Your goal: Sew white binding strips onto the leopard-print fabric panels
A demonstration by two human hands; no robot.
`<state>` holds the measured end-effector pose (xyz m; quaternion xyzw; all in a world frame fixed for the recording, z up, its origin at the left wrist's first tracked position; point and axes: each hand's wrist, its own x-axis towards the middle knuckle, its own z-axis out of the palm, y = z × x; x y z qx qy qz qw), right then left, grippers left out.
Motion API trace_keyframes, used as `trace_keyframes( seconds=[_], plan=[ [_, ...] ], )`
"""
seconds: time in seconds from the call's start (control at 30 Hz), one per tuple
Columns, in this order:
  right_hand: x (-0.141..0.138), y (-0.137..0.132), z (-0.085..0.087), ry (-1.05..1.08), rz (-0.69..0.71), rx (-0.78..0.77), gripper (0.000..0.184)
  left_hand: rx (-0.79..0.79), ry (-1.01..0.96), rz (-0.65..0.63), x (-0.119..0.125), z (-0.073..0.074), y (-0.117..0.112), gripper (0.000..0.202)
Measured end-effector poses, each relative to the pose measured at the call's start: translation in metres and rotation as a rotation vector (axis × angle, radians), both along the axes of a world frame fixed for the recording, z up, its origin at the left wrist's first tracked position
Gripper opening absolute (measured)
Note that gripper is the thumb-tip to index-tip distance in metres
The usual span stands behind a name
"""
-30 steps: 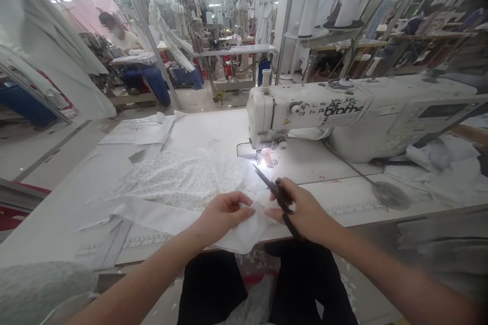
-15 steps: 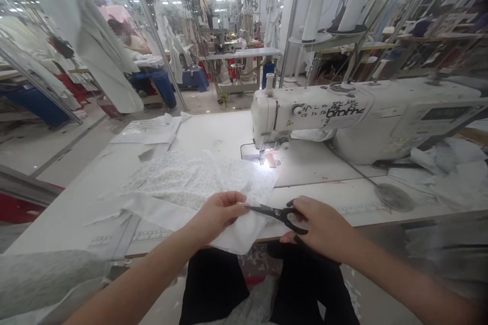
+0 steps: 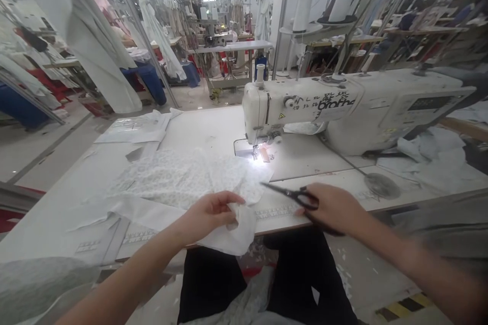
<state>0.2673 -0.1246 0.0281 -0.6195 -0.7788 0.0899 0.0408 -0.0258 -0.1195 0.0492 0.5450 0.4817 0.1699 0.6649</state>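
My left hand (image 3: 215, 213) pinches the edge of a thin white fabric piece (image 3: 179, 177) with a faint pattern, which lies spread on the sewing table. A fold of it hangs at the table's front edge below my fingers. In my right hand (image 3: 328, 205) is a pair of black scissors (image 3: 287, 193), its blades pointing left and apart from the cloth in my left hand. The blades look closed. Just beyond the fabric, the lit needle area of a white sewing machine (image 3: 263, 111) stands over the tabletop.
At the right, crumpled pale fabric (image 3: 434, 155) lies beside the machine, near a round grey pad (image 3: 381, 185) on a rod. A flat packet (image 3: 131, 129) rests at the table's far left. Large white thread cones (image 3: 305, 5) stand behind, and long white cloth (image 3: 99, 45) hangs at left.
My right hand has drawn the scissors away from my left fingers, to the right and slightly up. My left hand keeps its hold on the fabric. The view has shifted slightly.
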Motion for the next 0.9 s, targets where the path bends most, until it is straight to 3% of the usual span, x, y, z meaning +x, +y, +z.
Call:
trace_keyframes(
  seconds=[0.13,0.23,0.3,0.37,0.4,0.47,0.53,0.6,0.67,0.73,0.8,0.83,0.9],
  plan=[
    [0.051,0.037,-0.010,-0.002,-0.204,-0.003,0.032,0.449,0.223,0.017,-0.002,-0.005,-0.001,0.031],
    [0.065,0.045,-0.010,0.091,-0.273,0.133,0.034,0.685,0.406,0.072,-0.001,-0.016,-0.001,0.034],
    [0.051,0.035,-0.006,0.164,-0.216,0.242,0.032,0.781,0.464,0.103,0.002,-0.022,-0.003,0.039],
    [0.019,0.017,0.000,0.267,-0.093,0.232,0.027,0.853,0.419,0.088,0.005,-0.024,-0.008,0.040],
    [0.000,0.006,0.003,0.333,-0.011,0.192,0.025,0.878,0.367,0.070,0.008,-0.025,-0.012,0.040],
    [-0.039,-0.014,0.007,0.748,0.174,-0.035,0.031,0.906,0.252,0.040,0.013,-0.024,-0.021,0.038],
    [-0.069,-0.031,0.010,1.056,0.269,-0.205,0.024,0.903,0.187,0.023,0.017,-0.021,-0.032,0.038],
    [-0.086,-0.042,0.011,1.236,0.267,-0.313,0.018,0.908,0.187,0.016,0.018,-0.017,-0.042,0.037],
    [-0.090,-0.052,0.012,1.324,0.235,-0.385,0.018,1.024,0.228,0.035,0.015,-0.012,-0.050,0.041],
    [-0.089,-0.061,0.013,1.375,0.221,-0.456,0.019,1.302,0.278,0.051,0.012,-0.006,-0.056,0.046],
    [-0.085,-0.072,0.015,1.410,0.192,-0.502,0.022,1.568,0.300,-0.017,0.011,0.000,-0.060,0.045],
    [-0.084,-0.077,0.016,1.424,0.166,-0.490,0.023,1.617,0.285,-0.090,0.013,0.004,-0.062,0.044],
    [-0.082,-0.088,0.018,1.406,0.122,-0.369,0.020,1.504,0.186,-0.199,0.020,0.011,-0.066,0.038]
  ],
)
